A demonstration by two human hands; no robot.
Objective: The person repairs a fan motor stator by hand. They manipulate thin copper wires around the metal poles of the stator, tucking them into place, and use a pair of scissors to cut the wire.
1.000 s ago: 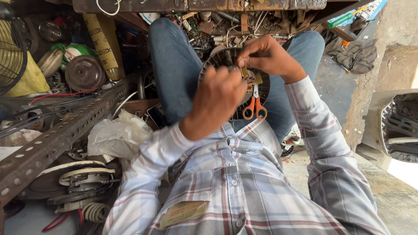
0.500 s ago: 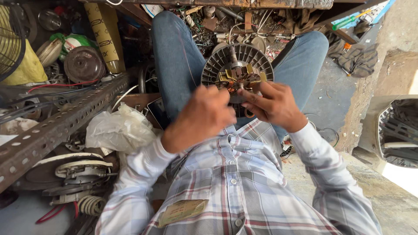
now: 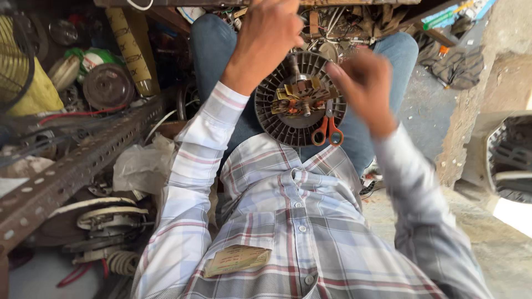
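Clutter crowds this workshop corner on every side: a perforated steel rail (image 3: 72, 171) runs slantwise at the left, with a yellow fan guard (image 3: 22, 77) behind it, a crumpled plastic bag (image 3: 141, 166) just beside the rail and coils of wire (image 3: 119, 260) lower down. The person sits on the rough concrete floor (image 3: 487, 260) in a plaid shirt and jeans, and a round ribbed fan motor (image 3: 296, 99) rests on the lap, between the knees, its copper windings facing up. Orange-handled scissors (image 3: 328, 128) lie on the motor's lower right part, blades pointing to the centre. The left hand (image 3: 266, 36) is raised over the motor's upper left edge with its fingers curled in; whether it grips anything I cannot tell, since the back of the hand hides the palm. The right hand (image 3: 363, 83) hovers at the motor's right rim, blurred, fingers loosely bent and apparently holding nothing.
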